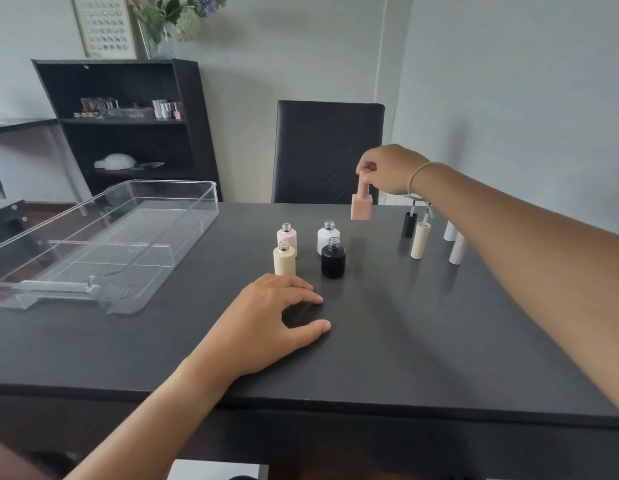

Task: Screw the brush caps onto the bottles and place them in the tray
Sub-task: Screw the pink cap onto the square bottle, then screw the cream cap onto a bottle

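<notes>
My right hand [387,169] pinches the cap of a capped pink square bottle [361,205] and holds it in the air above the table's far side. Several uncapped bottles stand mid-table: a pale pink one [287,237], a cream one [284,260], a white one [328,239] and a black one [333,259]. Brush caps stand upside down on the right: a black cap [409,224], a cream cap [420,240], a white cap [450,231] and a pale pink cap [457,250], partly behind my forearm. My left hand [273,322] rests flat on the table, just in front of the cream bottle. The clear plastic tray [183,216] sits at the left.
The dark table [405,341] runs to a front edge near me. A black chair [329,150] stands behind its far edge. A black shelf unit [128,133] with small items stands at the back left against the wall.
</notes>
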Available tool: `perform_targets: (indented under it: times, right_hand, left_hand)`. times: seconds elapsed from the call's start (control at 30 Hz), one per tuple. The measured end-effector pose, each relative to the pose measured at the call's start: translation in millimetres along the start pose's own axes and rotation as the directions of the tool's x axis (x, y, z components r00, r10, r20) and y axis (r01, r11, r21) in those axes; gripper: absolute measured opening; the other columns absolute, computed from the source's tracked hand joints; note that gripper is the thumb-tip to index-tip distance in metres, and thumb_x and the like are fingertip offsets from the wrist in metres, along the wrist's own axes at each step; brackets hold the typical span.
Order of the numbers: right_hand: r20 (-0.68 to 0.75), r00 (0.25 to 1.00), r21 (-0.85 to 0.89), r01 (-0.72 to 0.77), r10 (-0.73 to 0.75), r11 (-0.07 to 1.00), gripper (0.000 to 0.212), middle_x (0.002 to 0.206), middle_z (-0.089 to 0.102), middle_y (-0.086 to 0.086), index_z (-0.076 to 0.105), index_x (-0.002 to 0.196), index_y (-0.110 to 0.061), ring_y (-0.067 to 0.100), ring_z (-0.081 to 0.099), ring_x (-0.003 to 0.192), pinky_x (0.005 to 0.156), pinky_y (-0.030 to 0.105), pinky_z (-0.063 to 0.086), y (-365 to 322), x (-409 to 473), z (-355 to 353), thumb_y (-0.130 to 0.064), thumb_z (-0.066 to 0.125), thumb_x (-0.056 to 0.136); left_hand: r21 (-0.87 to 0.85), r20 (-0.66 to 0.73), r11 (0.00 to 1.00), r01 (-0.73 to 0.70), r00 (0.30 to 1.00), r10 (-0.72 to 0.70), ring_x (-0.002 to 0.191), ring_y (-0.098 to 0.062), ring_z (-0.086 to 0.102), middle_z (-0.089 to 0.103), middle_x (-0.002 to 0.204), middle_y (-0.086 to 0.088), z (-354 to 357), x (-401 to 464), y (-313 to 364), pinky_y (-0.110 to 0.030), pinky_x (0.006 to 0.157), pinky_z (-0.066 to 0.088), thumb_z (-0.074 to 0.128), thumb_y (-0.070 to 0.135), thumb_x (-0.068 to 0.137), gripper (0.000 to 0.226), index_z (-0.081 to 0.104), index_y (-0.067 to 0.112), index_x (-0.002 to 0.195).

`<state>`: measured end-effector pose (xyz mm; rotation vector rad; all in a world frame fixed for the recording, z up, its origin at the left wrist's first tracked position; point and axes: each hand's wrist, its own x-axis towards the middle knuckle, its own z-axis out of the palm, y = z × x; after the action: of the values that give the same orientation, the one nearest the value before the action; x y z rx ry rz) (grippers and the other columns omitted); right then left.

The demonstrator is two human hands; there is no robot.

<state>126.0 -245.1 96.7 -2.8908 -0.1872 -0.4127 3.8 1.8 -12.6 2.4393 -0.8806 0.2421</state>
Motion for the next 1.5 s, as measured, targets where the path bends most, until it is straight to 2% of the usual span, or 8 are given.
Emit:
perform_targets:
  times: [0.57, 0.7, 0.8, 0.93, 1.07, 1.2, 1.33, 1.5]
  right_hand:
    - [-0.012, 0.998, -0.042, -0.068, 0.067, 0.997, 0.028, 0.121, 0.059, 0.010, 0.055, 0.119, -0.015, 0.029, 0.055, 0.104, 0.085, 0.034, 0.043, 4.9, -1.9, 12.7, -0.014, 0.044, 0.093]
    - [-0.182, 0.981, 0.084, -0.056, 0.071, 0.995, 0.026, 0.115, 0.062, 0.005, 0.058, 0.115, -0.016, 0.024, 0.056, 0.099, 0.081, 0.030, 0.041, -1.7, -18.4, -3.0, -0.020, 0.047, 0.092]
    - [-0.379, 0.923, 0.253, 0.030, 0.071, 0.967, 0.019, 0.093, 0.062, -0.003, 0.064, 0.102, -0.017, 0.014, 0.053, 0.084, 0.073, 0.025, 0.038, -12.9, -50.6, -11.1, -0.022, 0.050, 0.090]
    - [-0.542, 0.826, 0.404, 0.091, 0.158, 0.910, 0.009, 0.081, 0.063, -0.006, 0.063, 0.084, -0.021, 0.007, 0.055, 0.074, 0.066, 0.022, 0.042, -17.3, -104.0, 4.1, -0.023, 0.055, 0.086]
    - [-0.569, 0.766, 0.497, 0.029, 0.300, 0.867, 0.011, 0.095, 0.057, -0.007, 0.060, 0.095, -0.019, -0.003, 0.043, 0.067, 0.063, 0.009, 0.034, -3.4, -136.1, 29.2, -0.024, 0.059, 0.084]
    - [-0.515, 0.759, 0.564, -0.051, 0.399, 0.824, 0.029, 0.116, 0.056, -0.001, 0.055, 0.113, -0.017, 0.008, 0.050, 0.093, 0.071, 0.006, 0.028, 9.4, -143.3, 42.7, -0.023, 0.060, 0.085]
    - [-0.399, 0.788, 0.604, -0.159, 0.470, 0.781, 0.041, 0.124, 0.055, -0.003, 0.049, 0.124, -0.021, 0.014, 0.049, 0.114, 0.081, 0.020, 0.032, 13.1, -139.7, 52.3, -0.029, 0.059, 0.085]
    - [-0.271, 0.823, 0.645, -0.230, 0.500, 0.728, 0.047, 0.125, 0.053, 0.001, 0.044, 0.128, -0.020, 0.029, 0.060, 0.098, 0.082, 0.050, 0.052, 13.1, -133.6, 58.0, -0.029, 0.059, 0.084]
  left_hand:
    - [0.001, -0.011, 1.000, -0.016, 1.000, 0.016, 0.106, 0.009, 0.042, 0.056, 0.114, 0.026, 1.0, 3.3, -2.6, -0.002, 0.087, 0.028, 0.055, 0.062, 0.072, 0.042, 0.065, 0.038, 0.105]
    - [-0.010, -0.033, 1.000, -0.011, 0.999, 0.010, 0.104, 0.009, 0.044, 0.056, 0.108, 0.029, 2.1, 3.5, -3.4, -0.001, 0.085, 0.028, 0.056, 0.059, 0.072, 0.039, 0.066, 0.037, 0.103]
    - [-0.071, -0.060, 0.997, 0.008, 0.998, -0.012, 0.100, 0.008, 0.048, 0.056, 0.101, 0.031, 2.0, 2.8, -2.6, -0.002, 0.082, 0.033, 0.057, 0.057, 0.072, 0.036, 0.064, 0.039, 0.102]
    - [-0.206, -0.192, 0.977, 0.063, 0.976, -0.104, 0.091, 0.001, 0.056, 0.060, 0.097, 0.017, -0.2, 3.6, -2.4, -0.013, 0.079, 0.045, 0.066, 0.040, 0.075, 0.021, 0.064, 0.036, 0.095]
    - [-0.348, -0.369, 0.926, 0.143, 0.887, -0.276, 0.086, -0.004, 0.059, 0.060, 0.093, 0.010, -3.9, 6.9, -4.1, -0.008, 0.069, 0.045, 0.070, 0.022, 0.077, 0.018, 0.059, 0.032, 0.087]
    - [-0.399, -0.369, 0.884, 0.243, 0.840, -0.398, 0.084, -0.005, 0.057, 0.057, 0.106, 0.001, -5.0, 12.2, -11.5, -0.011, 0.067, 0.039, 0.071, 0.025, 0.077, 0.027, 0.054, 0.027, 0.099]
    - [-0.397, -0.268, 0.859, 0.324, 0.854, -0.446, 0.086, -0.006, 0.057, 0.052, 0.113, 0.002, -2.7, 18.0, -16.8, -0.021, 0.071, 0.039, 0.072, 0.033, 0.074, 0.043, 0.049, 0.030, 0.110]
    - [-0.347, -0.195, 0.861, 0.372, 0.869, -0.454, 0.086, -0.008, 0.057, 0.052, 0.117, 0.000, -5.3, 28.0, -19.9, -0.025, 0.077, 0.040, 0.072, 0.034, 0.075, 0.049, 0.048, 0.025, 0.116]
